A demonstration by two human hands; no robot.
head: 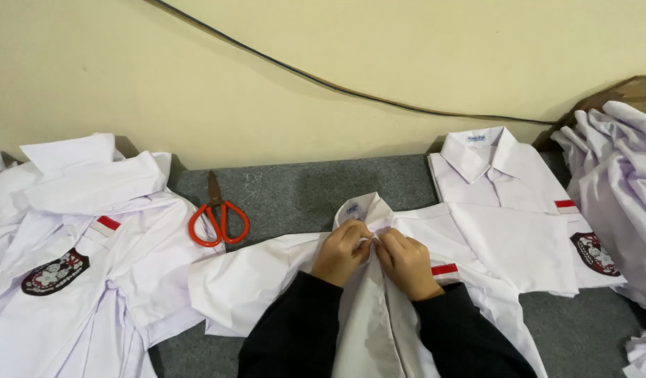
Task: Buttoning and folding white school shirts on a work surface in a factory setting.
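A white shirt (267, 280) with a red chest stripe lies spread on the grey table surface (302, 185) in front of me, collar away from me. My left hand (342, 250) and my right hand (405, 262) meet at the shirt's front just below the collar, both pinching the fabric of the placket between fingers and thumbs. Both wrists are in dark sleeves.
Orange-handled scissors (218, 217) lie left of the shirt. A heap of white shirts (78, 238) with a dark badge fills the left side. A folded white shirt (505, 182) lies at the back right, more white cloth (617, 175) beyond it. A dark cable (323, 80) crosses the wall.
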